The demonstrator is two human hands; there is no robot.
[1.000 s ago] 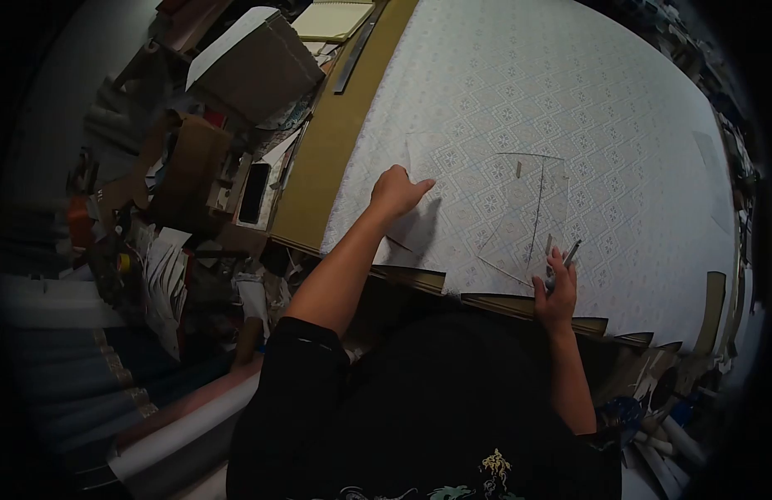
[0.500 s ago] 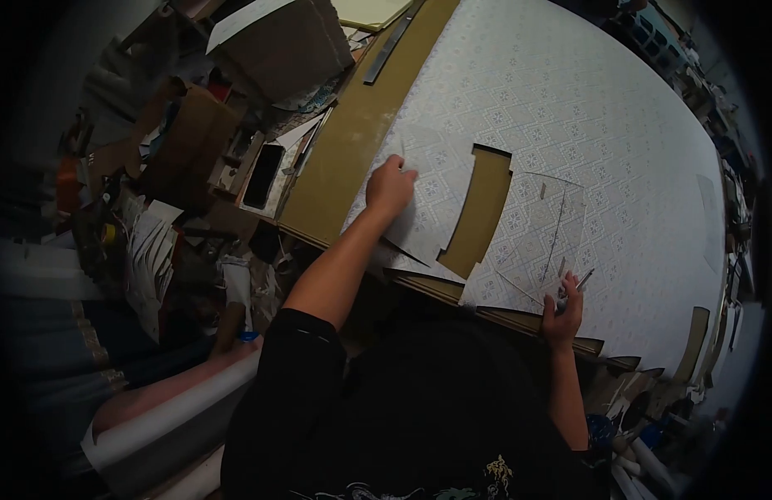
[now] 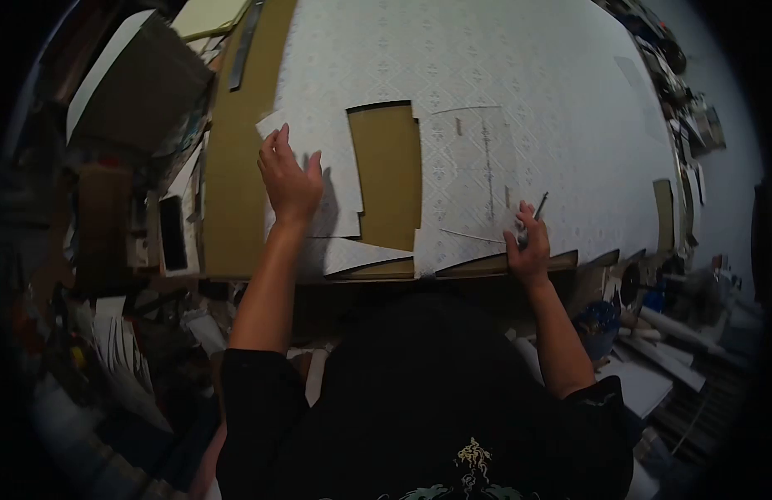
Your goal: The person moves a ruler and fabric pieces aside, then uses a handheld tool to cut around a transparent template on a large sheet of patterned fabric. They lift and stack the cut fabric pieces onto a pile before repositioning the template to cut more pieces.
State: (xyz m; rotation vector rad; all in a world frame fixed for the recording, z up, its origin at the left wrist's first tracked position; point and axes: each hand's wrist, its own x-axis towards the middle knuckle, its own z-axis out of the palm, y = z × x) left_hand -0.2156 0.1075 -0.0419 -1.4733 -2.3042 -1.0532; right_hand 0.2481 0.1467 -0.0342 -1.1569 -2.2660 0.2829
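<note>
My left hand (image 3: 291, 179) is open, its fingers stretched out over the upper left of a loose cut piece (image 3: 340, 187) of white patterned sheet. That piece lies left of a cut-out gap where the olive-brown board (image 3: 387, 158) shows through. In my right hand (image 3: 530, 252) is a slim, dark pen-like tool (image 3: 542, 206), its tip pointing up and away. The right hand rests low on the large patterned sheet (image 3: 569, 142), by the lower right corner of a see-through template (image 3: 471, 171) with pencil-like lines on it.
A metal ruler (image 3: 246, 46) lies along the board's left side. Left of the board are a dark phone (image 3: 172, 233) and a large cardboard box (image 3: 144, 87). A narrow cut strip (image 3: 369, 254) lies at the front edge. Rolls and scraps (image 3: 665, 342) crowd the lower right.
My view has turned, shifting the table leftward. The left hand's fingers have gone from curled at the cut piece to stretched out. The right hand keeps the tool near the template.
</note>
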